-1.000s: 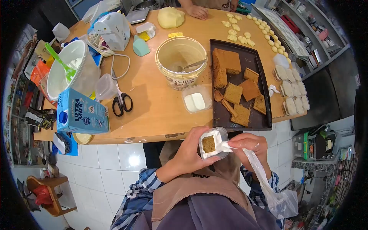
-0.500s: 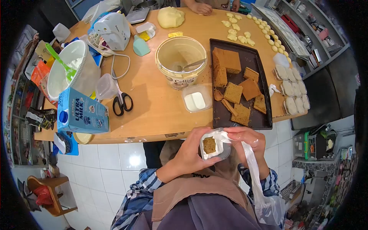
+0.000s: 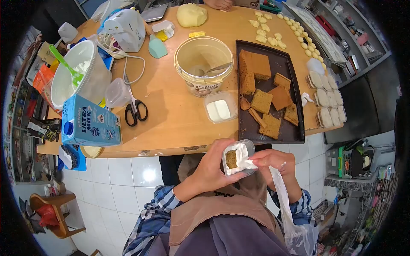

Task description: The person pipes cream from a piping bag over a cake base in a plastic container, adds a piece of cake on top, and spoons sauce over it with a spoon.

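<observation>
My left hand (image 3: 212,167) holds a small clear plastic cup (image 3: 238,143) over my lap, just off the table's front edge. Inside the cup a brown cake piece (image 3: 231,159) has white cream (image 3: 242,154) around it. Pinched in my right hand (image 3: 275,164) is a piping bag (image 3: 285,200), its tip at the cup's right side and its loose end hanging down. Beyond the cup, a dark tray (image 3: 273,135) carries several cake pieces (image 3: 262,101). Left of the tray stands a clear container (image 3: 221,110) with white filling.
A tub (image 3: 203,64) with a spoon stands mid-table. Scissors (image 3: 136,113), a milk carton (image 3: 91,123), a mixing bowl (image 3: 79,77) and a mixer (image 3: 126,30) are at left. Dough (image 3: 191,15) lies near another person's hand (image 3: 219,4). Filled containers (image 3: 326,98) sit at right.
My right hand has moved the bag's tip along the cup, up and then back down its right side. More cream shows around the cake. The other person's hand has shifted at the far edge.
</observation>
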A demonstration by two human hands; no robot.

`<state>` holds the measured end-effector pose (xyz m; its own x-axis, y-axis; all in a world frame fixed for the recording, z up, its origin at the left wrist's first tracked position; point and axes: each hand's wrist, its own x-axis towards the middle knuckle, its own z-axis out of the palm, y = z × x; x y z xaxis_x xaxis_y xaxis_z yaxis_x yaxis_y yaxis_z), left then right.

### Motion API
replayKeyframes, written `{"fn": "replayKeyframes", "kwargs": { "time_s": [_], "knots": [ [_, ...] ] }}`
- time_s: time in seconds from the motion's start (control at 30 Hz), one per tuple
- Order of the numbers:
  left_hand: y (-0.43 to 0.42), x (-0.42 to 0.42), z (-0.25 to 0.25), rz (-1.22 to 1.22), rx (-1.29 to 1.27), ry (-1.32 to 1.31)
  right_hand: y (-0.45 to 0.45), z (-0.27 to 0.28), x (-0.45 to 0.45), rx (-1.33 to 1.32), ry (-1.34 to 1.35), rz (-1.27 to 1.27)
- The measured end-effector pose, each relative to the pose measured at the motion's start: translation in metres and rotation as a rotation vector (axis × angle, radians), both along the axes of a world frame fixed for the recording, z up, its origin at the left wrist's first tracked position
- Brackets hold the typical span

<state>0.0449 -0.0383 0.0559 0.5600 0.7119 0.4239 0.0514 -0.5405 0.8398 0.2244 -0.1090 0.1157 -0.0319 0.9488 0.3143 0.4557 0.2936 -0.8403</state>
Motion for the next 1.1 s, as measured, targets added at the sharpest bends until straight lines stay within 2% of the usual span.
{"fn": "replayKeyframes", "kwargs": {
  "time_s": [0.07, 0.27, 0.47, 0.77, 1.1],
  "knots": [
    [0.0, -0.001, 0.0, 0.0, 0.003, 0.009, -0.001, 0.001, 0.001, -0.035, 0.024, 0.03],
    [0.0, 0.001, 0.001, -0.012, 0.02, -0.008, 0.013, -0.007, -0.005, 0.147, -0.004, -0.066],
    [0.0, -0.001, 0.001, -0.012, 0.017, -0.008, 0.018, -0.011, -0.011, 0.221, -0.057, -0.092],
    [0.0, -0.003, 0.007, -0.027, -0.014, 0.001, 0.011, -0.007, -0.005, 0.192, -0.169, 0.012],
    [0.0, -0.004, 0.002, -0.008, 0.0, -0.003, 0.007, 0.014, -0.009, -0.045, -0.12, 0.023]
  ]
}}
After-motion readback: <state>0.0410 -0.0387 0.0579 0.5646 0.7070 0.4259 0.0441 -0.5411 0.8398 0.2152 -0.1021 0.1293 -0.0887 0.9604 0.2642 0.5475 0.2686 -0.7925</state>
